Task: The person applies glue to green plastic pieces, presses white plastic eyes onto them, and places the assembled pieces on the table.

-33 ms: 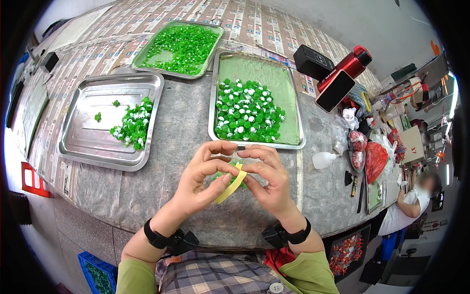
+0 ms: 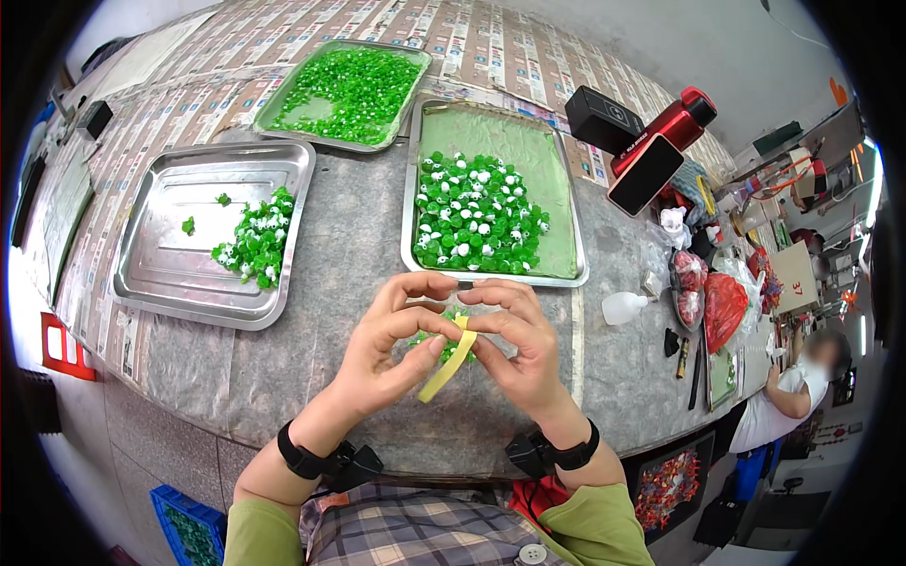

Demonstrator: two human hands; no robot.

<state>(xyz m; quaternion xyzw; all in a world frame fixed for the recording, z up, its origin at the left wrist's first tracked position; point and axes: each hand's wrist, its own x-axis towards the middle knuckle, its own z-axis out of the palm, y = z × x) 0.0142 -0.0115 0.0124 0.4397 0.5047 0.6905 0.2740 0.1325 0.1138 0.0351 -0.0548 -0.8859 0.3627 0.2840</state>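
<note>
A yellow strip (image 2: 445, 373), one in number, is held in the head view between two bare hands above the near part of the grey-covered table (image 2: 349, 226). Its upper end is at the fingertips and its lower end slants down toward the left. The left hand (image 2: 392, 344) is closed at the fingertips on the strip, and the right hand (image 2: 519, 344) pinches it from the other side with thumb and forefinger. Small green pieces (image 2: 458, 312) show behind the strip and between the fingers; how many there are, and whether either hand grips any, cannot be told. Two black wristbands (image 2: 302, 458) are worn, one on each wrist.

Three metal trays lie beyond the hands. The left tray (image 2: 170, 259) has one heap of green and white pieces along its right side and two loose green pieces apart from it. The back tray (image 2: 342, 146) has a spread of small green pieces, and the green-lined tray (image 2: 528, 141) one pile of green and white pieces, all too many to count. To the right are one black box (image 2: 604, 120), one red bottle (image 2: 672, 127), one phone (image 2: 646, 175), one small white bottle (image 2: 624, 308) and one red bag (image 2: 725, 316). One person in a white top (image 2: 779, 410) is at the far right.
</note>
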